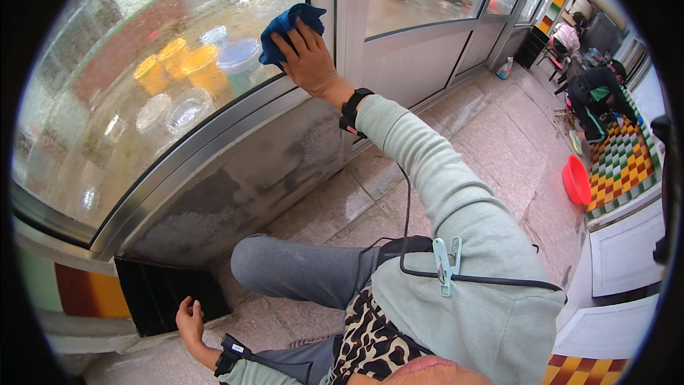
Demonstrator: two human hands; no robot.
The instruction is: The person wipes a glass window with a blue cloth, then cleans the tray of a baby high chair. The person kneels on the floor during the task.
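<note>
My right hand [311, 63] presses a blue cloth [287, 19] flat against the lower right part of a large, wet-looking window pane [123, 149]. The fingers are spread over the cloth, close to the metal window frame [160, 174]. Low at the left, my left hand [191, 323] hangs with nothing in it, its fingers loosely bent and apart. It is in front of a black panel [160, 294] at the foot of the wall. Each wrist wears a black strap with a small device.
Through the glass show yellow buckets [203, 67]. A red basin [576, 179] stands by the tiled surface [622, 163]; one person [590, 91] bends over there, another [566, 36] farther back. A bottle [504, 68] is on the stone floor. A clothespin [447, 267] holds a black cable on my clothing.
</note>
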